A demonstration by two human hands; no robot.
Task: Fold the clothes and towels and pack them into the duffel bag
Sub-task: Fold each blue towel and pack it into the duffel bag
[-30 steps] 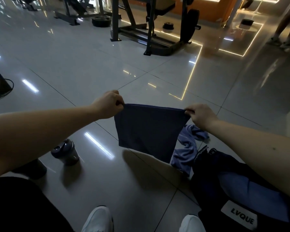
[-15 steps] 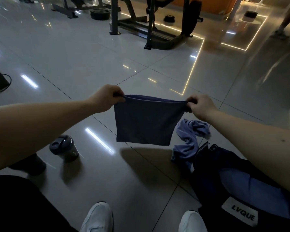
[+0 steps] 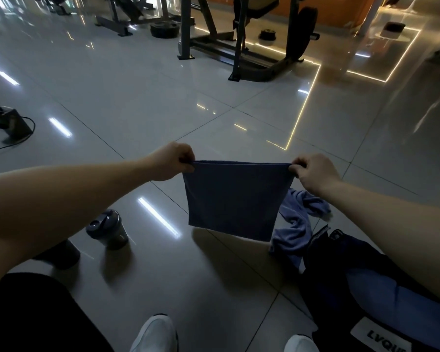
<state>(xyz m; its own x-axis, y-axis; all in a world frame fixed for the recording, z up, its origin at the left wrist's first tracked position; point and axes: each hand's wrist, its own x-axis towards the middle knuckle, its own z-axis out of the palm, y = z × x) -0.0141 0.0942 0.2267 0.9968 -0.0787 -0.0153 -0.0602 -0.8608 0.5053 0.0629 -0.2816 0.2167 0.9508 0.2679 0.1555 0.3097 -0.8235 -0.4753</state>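
A dark blue towel (image 3: 233, 199) hangs doubled over in the air above the tiled floor. My left hand (image 3: 173, 160) pinches its top left corner. My right hand (image 3: 313, 171) pinches the top right corner, and the top edge is stretched taut between them. A crumpled lighter blue cloth (image 3: 296, 224) lies on the floor behind the towel's right side. The black duffel bag (image 3: 325, 273) sits open at the lower right, with a blue item (image 3: 381, 290) inside and a white LVQUE label (image 3: 381, 337).
A dark shaker bottle (image 3: 108, 229) stands on the floor at the left, next to a dark round object (image 3: 59, 252). Gym frames (image 3: 239, 47) and weight plates stand at the back. A black box with a cable (image 3: 13, 123) lies far left. My white shoes (image 3: 154, 334) show below.
The towel's bottom edge has levelled and now hangs as a neat rectangle. Both hands hold it taut at about the same spot, and the view has tilted slightly.
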